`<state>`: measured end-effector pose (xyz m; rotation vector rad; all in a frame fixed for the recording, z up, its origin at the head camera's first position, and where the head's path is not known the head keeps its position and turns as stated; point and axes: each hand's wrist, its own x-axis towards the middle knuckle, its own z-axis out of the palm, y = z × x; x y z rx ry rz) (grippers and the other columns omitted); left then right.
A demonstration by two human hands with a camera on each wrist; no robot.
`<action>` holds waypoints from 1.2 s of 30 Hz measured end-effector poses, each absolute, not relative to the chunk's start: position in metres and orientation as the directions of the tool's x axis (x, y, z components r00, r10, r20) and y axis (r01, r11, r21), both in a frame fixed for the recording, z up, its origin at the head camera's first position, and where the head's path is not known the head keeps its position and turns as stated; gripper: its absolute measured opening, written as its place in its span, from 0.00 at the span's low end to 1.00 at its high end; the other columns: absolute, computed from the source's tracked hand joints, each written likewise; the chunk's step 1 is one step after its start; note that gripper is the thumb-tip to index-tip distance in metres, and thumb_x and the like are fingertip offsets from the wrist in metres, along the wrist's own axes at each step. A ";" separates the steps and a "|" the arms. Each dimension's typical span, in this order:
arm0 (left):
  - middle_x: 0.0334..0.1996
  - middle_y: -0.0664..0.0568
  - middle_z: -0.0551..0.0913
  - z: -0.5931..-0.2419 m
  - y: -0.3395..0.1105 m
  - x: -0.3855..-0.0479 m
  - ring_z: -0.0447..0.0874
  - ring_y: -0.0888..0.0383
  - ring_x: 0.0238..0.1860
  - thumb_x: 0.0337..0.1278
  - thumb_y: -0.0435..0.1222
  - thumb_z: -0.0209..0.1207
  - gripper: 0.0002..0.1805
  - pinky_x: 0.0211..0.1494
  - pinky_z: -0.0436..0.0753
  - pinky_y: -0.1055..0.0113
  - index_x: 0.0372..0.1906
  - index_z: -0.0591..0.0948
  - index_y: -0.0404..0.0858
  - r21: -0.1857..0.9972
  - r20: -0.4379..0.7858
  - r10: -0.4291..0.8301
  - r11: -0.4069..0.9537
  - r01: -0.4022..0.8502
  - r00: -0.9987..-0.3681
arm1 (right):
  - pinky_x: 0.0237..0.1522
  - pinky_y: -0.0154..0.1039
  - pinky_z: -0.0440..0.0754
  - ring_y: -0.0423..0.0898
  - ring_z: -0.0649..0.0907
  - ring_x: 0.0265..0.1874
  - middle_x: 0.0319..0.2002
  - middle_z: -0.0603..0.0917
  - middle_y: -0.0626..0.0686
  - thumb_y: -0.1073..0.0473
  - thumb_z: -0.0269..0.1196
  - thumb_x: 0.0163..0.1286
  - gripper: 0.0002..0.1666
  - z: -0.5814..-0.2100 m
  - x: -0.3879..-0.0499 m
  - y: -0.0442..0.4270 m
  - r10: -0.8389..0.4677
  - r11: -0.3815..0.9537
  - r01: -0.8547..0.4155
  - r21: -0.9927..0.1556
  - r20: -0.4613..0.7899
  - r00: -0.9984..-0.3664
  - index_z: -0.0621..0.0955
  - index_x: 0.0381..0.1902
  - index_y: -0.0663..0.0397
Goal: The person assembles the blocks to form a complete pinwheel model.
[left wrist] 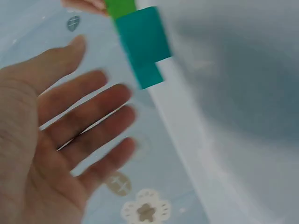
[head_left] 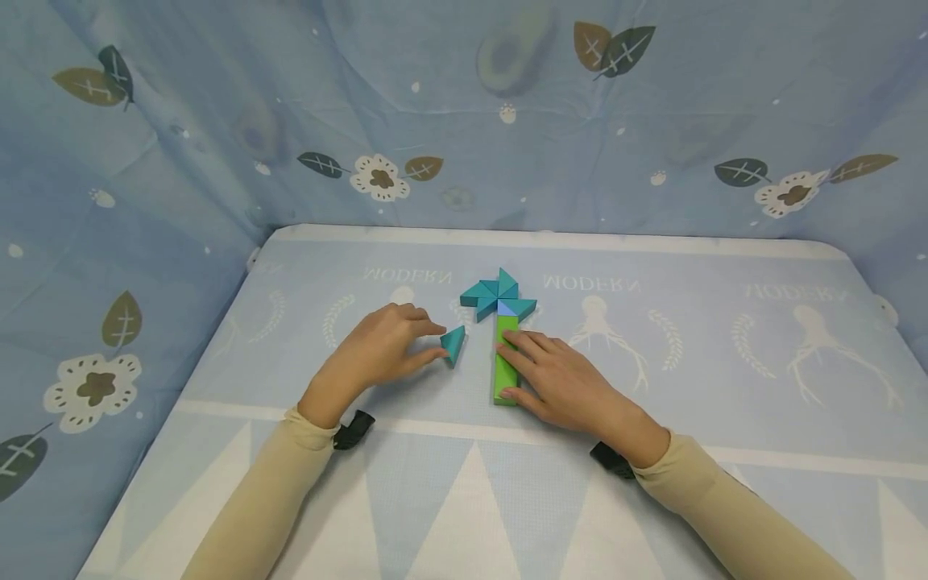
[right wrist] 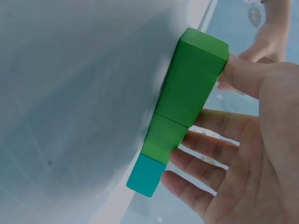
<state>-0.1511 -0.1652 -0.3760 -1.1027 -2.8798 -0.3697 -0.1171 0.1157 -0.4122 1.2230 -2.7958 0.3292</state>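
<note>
A loose teal triangular block (head_left: 453, 346) stands on the table just beyond the thumb and forefinger of my left hand (head_left: 384, 342). In the left wrist view the fingers of the left hand (left wrist: 70, 116) are spread, with a gap between them and the teal block (left wrist: 142, 39). My right hand (head_left: 561, 379) rests on a row of green blocks (head_left: 505, 370), fingers fairly straight. From the right wrist, its thumb touches the near end of the large green block (right wrist: 194, 79). Beyond the row, teal triangular blocks form a pinwheel shape (head_left: 489, 292), with a lilac-blue face where it meets the green.
The blocks lie on a patterned light-blue and white tablecloth (head_left: 725, 379). Behind it and to the left hangs a blue curtain (head_left: 449, 97) with leaves and flowers. Black straps (head_left: 354, 431) sit at both wrists.
</note>
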 end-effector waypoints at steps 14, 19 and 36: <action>0.55 0.49 0.84 -0.374 -0.159 -0.144 0.85 0.51 0.52 0.58 0.42 0.67 0.16 0.55 0.82 0.55 0.50 0.87 0.41 0.206 -0.029 0.703 0.700 0.684 -0.711 | 0.64 0.52 0.73 0.55 0.72 0.67 0.69 0.70 0.58 0.40 0.60 0.70 0.38 -0.413 -0.118 0.115 -0.718 0.659 -0.735 -0.158 0.155 -0.678 0.71 0.69 0.58; 0.55 0.49 0.82 -0.378 -0.154 -0.142 0.84 0.51 0.51 0.58 0.43 0.67 0.16 0.53 0.83 0.56 0.50 0.87 0.42 0.160 0.018 0.728 0.675 0.720 -0.686 | 0.63 0.52 0.74 0.55 0.72 0.66 0.69 0.70 0.58 0.40 0.60 0.70 0.38 -0.413 -0.117 0.115 -0.717 0.660 -0.734 -0.162 0.156 -0.679 0.71 0.68 0.58; 0.54 0.47 0.83 -0.379 -0.151 -0.141 0.84 0.53 0.46 0.58 0.41 0.67 0.18 0.53 0.82 0.57 0.52 0.86 0.39 0.163 0.009 0.722 0.681 0.714 -0.691 | 0.63 0.52 0.74 0.55 0.72 0.67 0.69 0.70 0.57 0.40 0.59 0.70 0.38 -0.414 -0.117 0.116 -0.716 0.663 -0.731 -0.160 0.151 -0.682 0.71 0.69 0.58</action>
